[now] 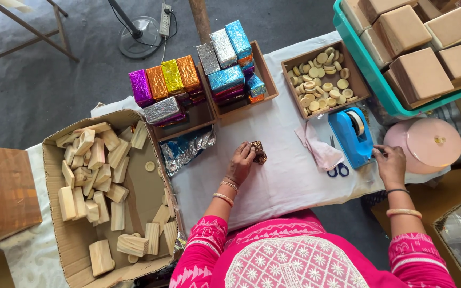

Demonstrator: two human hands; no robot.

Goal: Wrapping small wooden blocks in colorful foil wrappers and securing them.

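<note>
My left hand point(240, 161) pinches a small block half wrapped in brown foil point(259, 152), held on the white cloth point(273, 176) at centre. My right hand point(390, 164), fingers curled, rests at the blue tape dispenser point(352, 136) at three o'clock; I cannot tell whether it grips tape. Finished foil-wrapped blocks point(225, 58) fill two trays at twelve o'clock. Many bare wooden blocks point(94, 170) remain in the cardboard box point(68, 234) at nine o'clock, so I judge much wrapping outstanding.

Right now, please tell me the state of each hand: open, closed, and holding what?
Left hand: closed on a small brown foil-wrapped block, pressed on the white cloth.
Right hand: fingers at the blue tape dispenser; grip cannot be told.
</note>
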